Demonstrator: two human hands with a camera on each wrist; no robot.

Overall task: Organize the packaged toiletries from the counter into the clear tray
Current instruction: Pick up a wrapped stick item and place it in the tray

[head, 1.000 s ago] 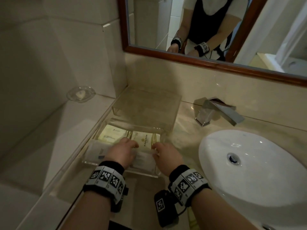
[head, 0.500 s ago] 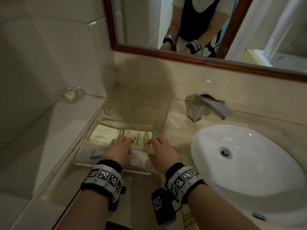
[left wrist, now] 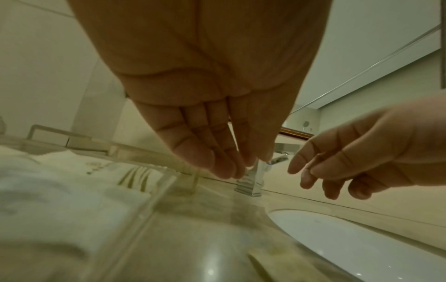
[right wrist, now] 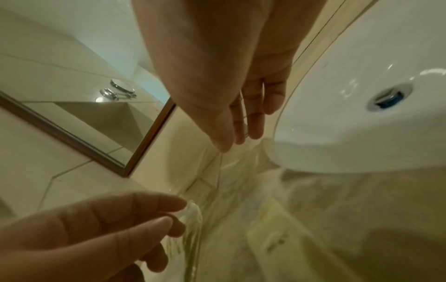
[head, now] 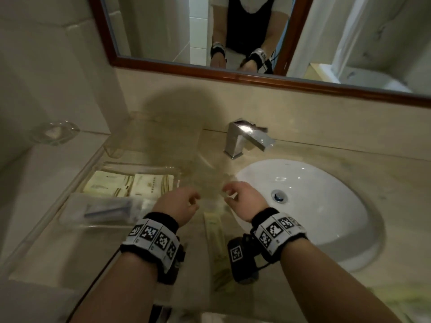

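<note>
A white oval sink (head: 310, 206) is set into the right part of the beige marble counter (head: 384, 229), with a round metal drain (head: 278, 195) in its bowl and a square chrome faucet (head: 242, 138) standing on the counter at its back edge. A wood-framed mirror (head: 210, 71) hangs on the wall above the counter's back edge. A clear glass soap dish (head: 54, 132) sits on the pale ledge at the counter's far left, near the tiled wall (head: 46, 66).
</note>
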